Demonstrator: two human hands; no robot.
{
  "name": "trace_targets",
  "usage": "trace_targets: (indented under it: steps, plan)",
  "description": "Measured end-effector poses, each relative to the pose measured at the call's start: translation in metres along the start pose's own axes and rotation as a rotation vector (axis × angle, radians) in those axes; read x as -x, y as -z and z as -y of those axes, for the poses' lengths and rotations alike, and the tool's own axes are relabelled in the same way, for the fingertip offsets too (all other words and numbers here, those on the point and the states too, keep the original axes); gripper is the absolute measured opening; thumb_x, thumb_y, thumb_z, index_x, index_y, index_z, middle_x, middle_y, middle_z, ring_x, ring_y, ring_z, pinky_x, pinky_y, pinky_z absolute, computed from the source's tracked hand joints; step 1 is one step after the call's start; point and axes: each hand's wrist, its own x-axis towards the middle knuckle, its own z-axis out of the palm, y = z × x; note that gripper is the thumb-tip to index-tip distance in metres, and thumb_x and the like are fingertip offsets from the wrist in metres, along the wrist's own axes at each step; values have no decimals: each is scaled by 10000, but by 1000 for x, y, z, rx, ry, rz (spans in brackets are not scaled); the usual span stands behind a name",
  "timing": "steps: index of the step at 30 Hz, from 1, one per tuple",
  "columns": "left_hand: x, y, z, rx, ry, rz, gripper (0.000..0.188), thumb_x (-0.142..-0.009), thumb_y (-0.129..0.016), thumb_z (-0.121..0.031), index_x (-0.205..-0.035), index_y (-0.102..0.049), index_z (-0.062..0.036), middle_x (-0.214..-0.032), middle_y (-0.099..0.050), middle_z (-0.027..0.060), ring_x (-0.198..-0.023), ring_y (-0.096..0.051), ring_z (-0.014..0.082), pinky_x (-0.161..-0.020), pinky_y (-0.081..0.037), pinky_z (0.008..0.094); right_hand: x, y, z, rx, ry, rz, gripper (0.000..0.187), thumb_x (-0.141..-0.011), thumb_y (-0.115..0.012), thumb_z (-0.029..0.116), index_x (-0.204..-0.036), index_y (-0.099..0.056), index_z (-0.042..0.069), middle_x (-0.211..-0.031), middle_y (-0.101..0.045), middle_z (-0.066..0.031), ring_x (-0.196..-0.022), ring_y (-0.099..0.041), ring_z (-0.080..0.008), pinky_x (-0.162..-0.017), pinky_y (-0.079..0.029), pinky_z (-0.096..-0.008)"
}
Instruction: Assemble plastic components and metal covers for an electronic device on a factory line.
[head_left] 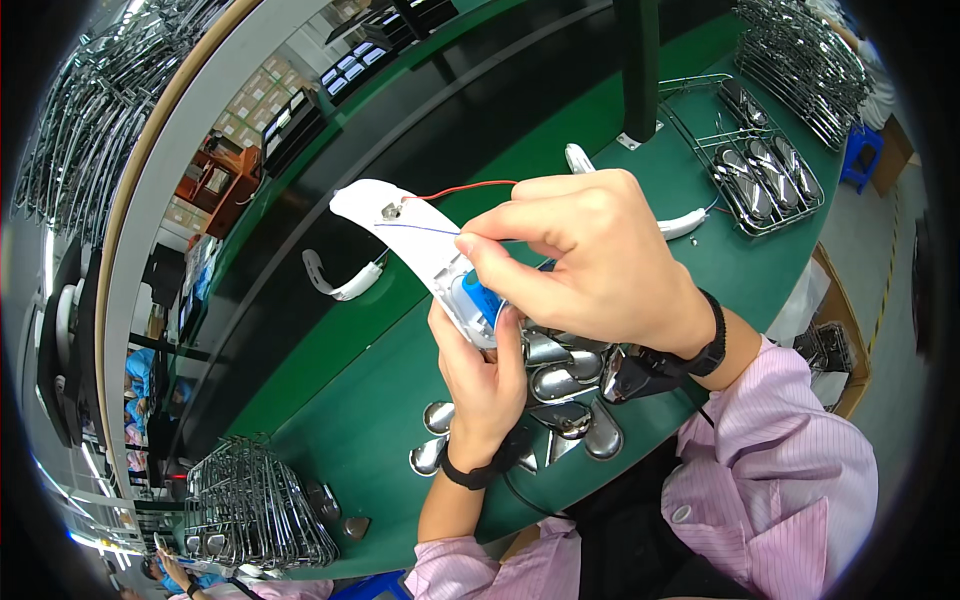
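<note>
My left hand is closed around the lower end of a white curved plastic housing, which tilts up to the left. Inside that end sits a blue cylinder that looks like a battery cell. My right hand is over the housing, with thumb and index fingertip pinched on a thin blue wire. A red wire runs from a small metal contact near the housing's upper end to behind my right fingers. Below my hands lie several shiny chrome rounded shells on the green table.
More white curved pieces lie on the table, one at left and one beyond my right hand. A wire rack with chrome shells stands far right, beside a dark green post. Stacked wire racks occupy the near left.
</note>
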Motion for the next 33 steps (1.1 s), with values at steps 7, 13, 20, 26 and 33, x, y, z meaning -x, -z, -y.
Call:
trace_targets:
  steps: [7,13,20,26,33]
  plan:
    - [5,-1,10,-152,-107,17,620,-946,-632,9,-1461,-299,99,-1327,-546,244,-1137,-626,306,-934,-502,380,3,-8,4,58,47,16,129,-857,-730,125,-904,-685,13,-665,-637,-92,-532,-619,-208,-465,-441,-319]
    - [4,-4,7,-255,-237,21,631,-926,-636,-7,-1462,-319,92,-1330,-557,227,-1155,-611,304,-958,-484,373,3,-20,0,-57,77,-88,151,-893,-707,81,-952,-610,-17,-733,-667,-108,-591,-658,-226,-535,-501,-320]
    - [4,-9,12,-279,-309,4,629,-903,-642,29,-1446,-332,100,-1314,-560,253,-1114,-632,337,-930,-497,392,-1,-17,6,-34,128,-162,149,-833,-745,60,-917,-654,-23,-812,-668,-107,-698,-632,-236,-638,-507,-337]
    - [4,-4,12,-302,-291,-63,613,-932,-640,11,-1446,-320,107,-1264,-581,248,-1058,-639,312,-903,-503,386,-5,1,3,186,250,-143,152,-737,-795,98,-854,-709,55,-729,-636,-34,-678,-558,-213,-643,-399,-355]
    - [3,-11,9,-345,-428,-62,684,-843,-693,68,-1420,-328,106,-1156,-590,286,-920,-612,428,-767,-498,470,-3,7,8,180,268,-116,163,-711,-822,152,-846,-745,105,-770,-636,-26,-669,-523,-206,-622,-384,-340]
